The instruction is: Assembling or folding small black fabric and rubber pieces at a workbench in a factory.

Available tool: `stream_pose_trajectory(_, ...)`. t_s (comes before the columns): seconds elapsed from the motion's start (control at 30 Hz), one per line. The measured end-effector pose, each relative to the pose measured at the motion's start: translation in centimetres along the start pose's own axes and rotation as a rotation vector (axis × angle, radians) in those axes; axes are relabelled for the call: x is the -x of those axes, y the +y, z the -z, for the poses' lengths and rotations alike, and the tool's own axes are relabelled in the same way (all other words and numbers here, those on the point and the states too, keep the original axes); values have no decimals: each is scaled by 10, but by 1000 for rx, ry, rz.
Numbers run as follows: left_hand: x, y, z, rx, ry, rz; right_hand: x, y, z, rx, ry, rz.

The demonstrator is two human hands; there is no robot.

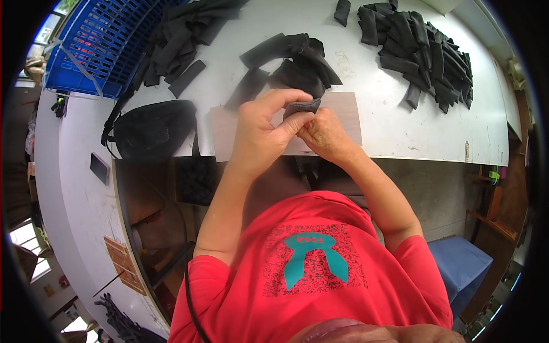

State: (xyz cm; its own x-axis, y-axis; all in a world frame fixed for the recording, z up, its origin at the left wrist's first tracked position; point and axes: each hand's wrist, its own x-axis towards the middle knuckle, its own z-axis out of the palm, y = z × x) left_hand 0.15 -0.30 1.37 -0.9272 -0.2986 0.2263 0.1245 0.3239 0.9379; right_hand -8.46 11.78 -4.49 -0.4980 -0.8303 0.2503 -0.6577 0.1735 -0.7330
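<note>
My left hand (258,127) pinches a short, dark grey fabric strip (302,107) between thumb and fingers, its folded upper edge facing up. Against the strip's right end, my right hand (328,132) is closed, with the fingertips at the cloth; its grip is partly hidden. Both hands are above a pale wood-grain board (344,117) at the table's near edge. Just beyond them lies a loose heap of black fabric pieces (309,60), some reaching onto the board.
A large pile of dark strips (426,54) lies at the far right, another pile (183,37) at the far left beside a blue plastic basket (108,43). A black pouch (154,130) rests left of the board. Farther left is a phone (99,168) on a white surface.
</note>
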Motion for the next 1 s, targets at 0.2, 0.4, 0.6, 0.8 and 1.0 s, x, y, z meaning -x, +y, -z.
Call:
stream_pose_trajectory(0.2, 11, -24, 14, 616, 451, -75, -24, -34, 49, -79, -42, 97)
stream_pose_trajectory(0.4, 1, -132, 54, -790, 697, 90, -81, 4, 141, -964, 88, 44)
stream_pose_trajectory(0.6, -12, -136, 65, -820, 262, 298, 5, -4, 66, -575, 129, -474)
stream_pose_trajectory(0.8, -19, -134, 58, -588, 313, 282, 37, -37, -9, -545, -316, -455)
stream_pose_trajectory(1.0, -7, -120, 63, -207, 356, 182, 33, -38, -8, -661, -208, -479)
